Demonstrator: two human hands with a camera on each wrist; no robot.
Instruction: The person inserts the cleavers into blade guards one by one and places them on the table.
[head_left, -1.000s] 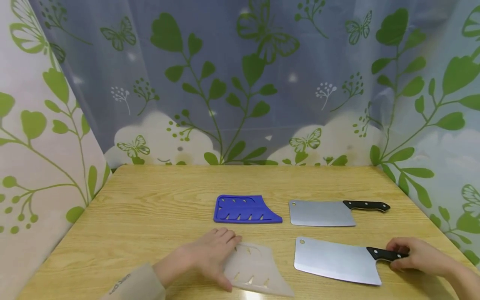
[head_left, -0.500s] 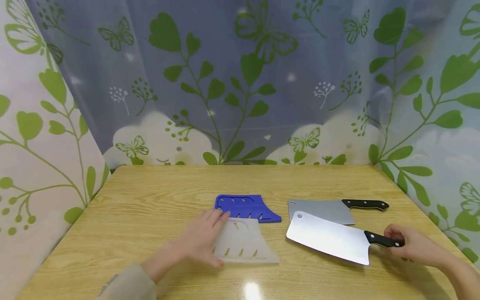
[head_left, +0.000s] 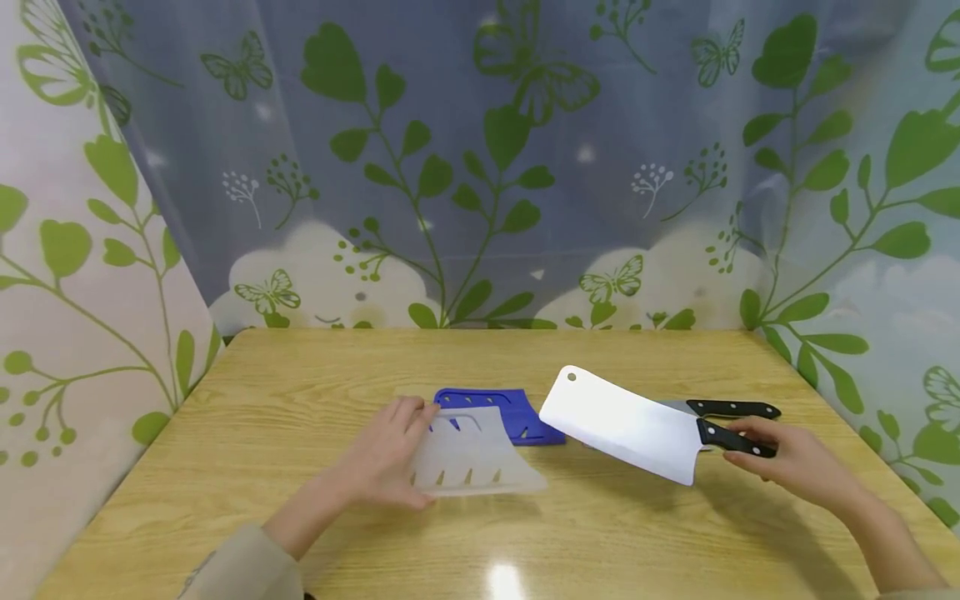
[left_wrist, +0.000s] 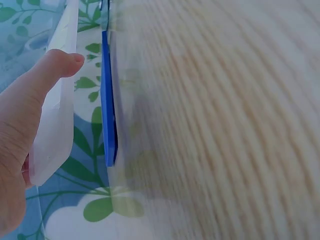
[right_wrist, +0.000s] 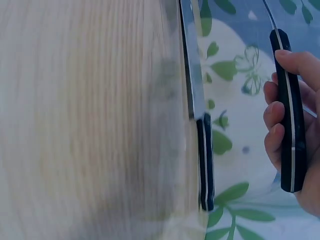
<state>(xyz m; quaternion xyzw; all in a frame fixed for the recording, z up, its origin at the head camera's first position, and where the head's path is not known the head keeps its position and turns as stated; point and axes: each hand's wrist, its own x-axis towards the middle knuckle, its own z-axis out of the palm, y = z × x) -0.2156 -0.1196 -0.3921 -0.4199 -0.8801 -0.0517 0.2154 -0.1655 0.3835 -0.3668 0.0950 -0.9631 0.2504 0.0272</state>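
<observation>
In the head view my left hand (head_left: 386,454) grips the closed end of a translucent white blade cover (head_left: 472,454), thumb along its near edge. The cover is raised off the table, as the left wrist view also shows. My right hand (head_left: 787,462) holds a cleaver (head_left: 622,421) by its black handle (right_wrist: 289,115), fingers curled round it. That cleaver is in the air, its blade pointing left toward the white cover and apart from it. Behind the white cover lies a blue blade cover (head_left: 517,412), partly hidden. A second cleaver (head_left: 731,408) lies flat on the table, its blade mostly hidden.
The wooden table (head_left: 300,375) carries the blue cover and the second cleaver, side by side toward the back. A patterned curtain (head_left: 420,167) hangs behind the table and along both sides.
Both hands have lifted their things from the table and moved them away from me. The white cover has gone up and left, the held cleaver up and left over the lying one.
</observation>
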